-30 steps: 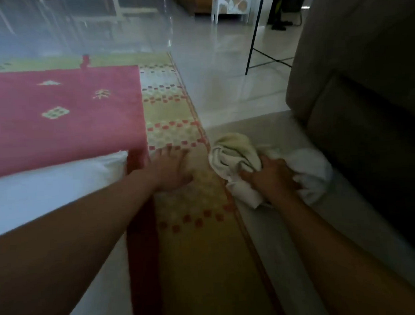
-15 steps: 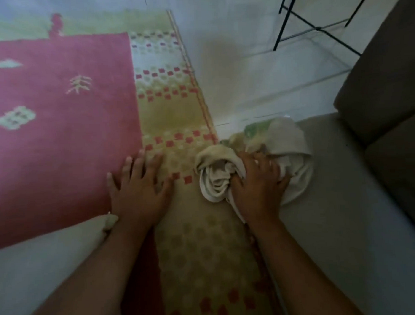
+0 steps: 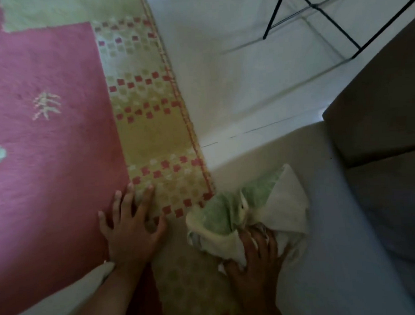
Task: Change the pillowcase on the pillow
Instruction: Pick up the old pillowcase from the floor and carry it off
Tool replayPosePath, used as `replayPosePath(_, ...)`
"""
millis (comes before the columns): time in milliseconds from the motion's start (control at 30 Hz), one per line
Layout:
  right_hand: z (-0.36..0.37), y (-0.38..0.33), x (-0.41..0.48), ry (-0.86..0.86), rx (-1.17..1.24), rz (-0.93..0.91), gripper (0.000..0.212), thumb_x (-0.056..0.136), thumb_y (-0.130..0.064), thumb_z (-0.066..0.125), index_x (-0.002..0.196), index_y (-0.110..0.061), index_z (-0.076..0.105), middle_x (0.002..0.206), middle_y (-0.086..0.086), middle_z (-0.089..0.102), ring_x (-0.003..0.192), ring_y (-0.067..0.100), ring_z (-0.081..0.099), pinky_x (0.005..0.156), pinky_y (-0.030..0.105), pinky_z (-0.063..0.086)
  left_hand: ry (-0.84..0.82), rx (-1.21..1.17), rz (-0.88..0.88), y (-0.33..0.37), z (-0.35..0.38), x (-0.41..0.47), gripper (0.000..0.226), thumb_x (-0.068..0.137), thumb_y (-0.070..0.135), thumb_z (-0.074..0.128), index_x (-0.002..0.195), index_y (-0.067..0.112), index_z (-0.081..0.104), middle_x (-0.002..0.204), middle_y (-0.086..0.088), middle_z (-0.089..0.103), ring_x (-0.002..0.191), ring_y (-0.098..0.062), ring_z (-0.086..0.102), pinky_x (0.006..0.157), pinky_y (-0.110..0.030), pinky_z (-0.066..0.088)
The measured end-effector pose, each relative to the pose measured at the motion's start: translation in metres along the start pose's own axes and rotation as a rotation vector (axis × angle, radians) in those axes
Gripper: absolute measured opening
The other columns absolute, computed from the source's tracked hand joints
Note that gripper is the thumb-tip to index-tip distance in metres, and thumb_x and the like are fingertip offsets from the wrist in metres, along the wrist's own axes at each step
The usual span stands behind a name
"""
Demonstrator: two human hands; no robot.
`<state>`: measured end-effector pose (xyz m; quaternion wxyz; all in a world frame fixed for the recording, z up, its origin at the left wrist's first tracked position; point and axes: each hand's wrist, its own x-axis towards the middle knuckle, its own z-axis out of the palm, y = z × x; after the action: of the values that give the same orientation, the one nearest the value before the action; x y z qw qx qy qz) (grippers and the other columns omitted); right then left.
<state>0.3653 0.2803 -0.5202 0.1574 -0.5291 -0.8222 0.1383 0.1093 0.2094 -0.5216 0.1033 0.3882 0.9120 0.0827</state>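
Observation:
A crumpled cream and pale green pillowcase (image 3: 251, 207) lies bunched where the rug's edge meets the sofa seat. My right hand (image 3: 256, 255) rests on its near side, fingers curled into the cloth. My left hand (image 3: 131, 227) lies flat on the rug with fingers spread, about a hand's width left of the bundle. A white pillow (image 3: 65, 306) shows at the lower left, partly under my left forearm.
A pink rug (image 3: 47, 152) with a yellow and red checked border covers the floor at left. A grey sofa seat (image 3: 347, 222) and its dark backrest (image 3: 377, 102) fill the right. Pale tiled floor and black metal legs (image 3: 314, 12) lie beyond.
The view has tilted further down. My right hand has slid to the near side of the pillowcase, and more of the green fabric now shows. My left hand stays flat on the rug.

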Motion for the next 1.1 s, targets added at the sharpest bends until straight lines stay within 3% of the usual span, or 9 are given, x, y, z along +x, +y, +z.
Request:
replayPosePath(267, -0.002, -0.004, -0.002, -0.142, 0.001, 0.033, 0.066, 0.086, -0.074, 0.033, 0.128, -0.026, 0.051, 0.134, 0.012, 0.056, 0.131, 0.037, 0.046, 0.102, 0.067, 0.030, -0.038, 0.035, 0.023, 0.002, 0.001, -0.003, 0.078, 0.079, 0.061, 0.045, 0.153, 0.039, 0.034, 0.163, -0.008, 0.027, 0.151, -0.035, 0.019, 0.113, -0.072, 0.012)
replayPosePath(467, 0.009, 0.003, -0.007, -0.054, 0.008, -0.018, 0.073, 0.070, -0.062, 0.054, 0.135, -0.031, 0.041, 0.138, 0.011, 0.052, 0.135, 0.035, 0.041, 0.110, 0.062, 0.019, -0.068, 0.077, 0.055, 0.001, 0.001, 0.000, 0.081, 0.080, 0.063, 0.039, 0.156, 0.045, 0.017, 0.167, -0.007, 0.012, 0.153, -0.036, 0.006, 0.114, -0.072, 0.005)
replayPosePath(600, 0.010, 0.001, -0.006, -0.060, 0.122, -0.013, 0.072, 0.066, -0.054, 0.057, 0.132, -0.029, 0.040, 0.138, 0.012, 0.050, 0.133, 0.037, 0.041, 0.104, 0.068, 0.031, -0.118, 0.100, 0.082, 0.000, 0.000, 0.001, 0.078, 0.085, 0.072, 0.027, 0.154, 0.052, -0.001, 0.168, -0.004, -0.003, 0.154, -0.036, -0.005, 0.113, -0.071, -0.001)
replayPosePath(667, 0.001, -0.011, -0.005, -0.107, 0.061, 0.028, 0.073, 0.067, -0.049, 0.055, 0.136, -0.028, 0.039, 0.138, 0.016, 0.048, 0.130, 0.040, 0.042, 0.102, 0.066, 0.035, -0.303, 0.132, 0.086, -0.001, -0.014, 0.011, 0.071, 0.093, 0.067, 0.026, 0.155, 0.050, -0.006, 0.168, -0.002, -0.011, 0.153, -0.034, -0.010, 0.114, -0.069, -0.001)
replayPosePath(767, -0.039, -0.053, 0.031, -0.403, -0.014, 0.133, 0.074, 0.079, -0.031, 0.062, 0.147, -0.022, 0.037, 0.133, 0.023, 0.047, 0.121, 0.045, 0.049, 0.098, 0.053, 0.044, -0.653, 0.389, 0.218, 0.013, -0.076, 0.011, 0.072, 0.101, 0.042, 0.039, 0.157, 0.040, -0.006, 0.168, -0.006, -0.004, 0.154, -0.036, 0.001, 0.119, -0.062, 0.017)
replayPosePath(867, -0.130, -0.118, 0.072, -0.566, 0.187, 0.160, 0.067, 0.078, -0.038, 0.067, 0.140, -0.031, 0.044, 0.123, 0.013, 0.059, 0.112, 0.035, 0.061, 0.092, 0.041, 0.051, -0.784, -0.139, 0.172, 0.074, -0.189, -0.022, 0.079, 0.101, 0.031, 0.052, 0.160, 0.024, -0.001, 0.160, -0.015, 0.028, 0.142, -0.036, 0.037, 0.112, -0.043, 0.037)
replayPosePath(933, -0.216, -0.171, 0.093, -0.515, 0.379, 0.174, 0.061, 0.072, -0.032, 0.078, 0.127, -0.030, 0.055, 0.107, -0.004, 0.064, 0.103, 0.022, 0.065, 0.085, 0.030, 0.051, -0.733, -0.637, 0.040, 0.088, -0.277, -0.045, 0.068, 0.097, 0.026, 0.059, 0.154, 0.020, 0.023, 0.137, -0.005, 0.057, 0.110, -0.026, 0.062, 0.091, -0.035, 0.051)
replayPosePath(1033, -0.367, -0.256, 0.121, -0.570, 0.515, 0.152, 0.054, 0.073, -0.019, 0.083, 0.117, -0.034, 0.055, 0.096, -0.023, 0.060, 0.090, -0.001, 0.060, 0.073, 0.010, 0.044, -0.619, -1.052, -0.009, 0.087, -0.432, -0.060, 0.060, 0.083, 0.033, 0.063, 0.141, 0.031, 0.048, 0.127, 0.003, 0.067, 0.112, -0.016, 0.066, 0.094, -0.032, 0.054)
replayPosePath(1100, -0.473, -0.309, 0.144, -0.605, 0.584, 0.097, 0.056, 0.070, -0.022, 0.084, 0.116, -0.036, 0.055, 0.102, -0.020, 0.063, 0.096, 0.002, 0.062, 0.078, 0.018, 0.049, -0.578, -1.151, 0.021, 0.093, -0.543, -0.066, 0.052, 0.084, 0.038, 0.064, 0.134, 0.032, 0.053, 0.123, 0.013, 0.069, 0.115, -0.009, 0.064, 0.093, -0.024, 0.052)
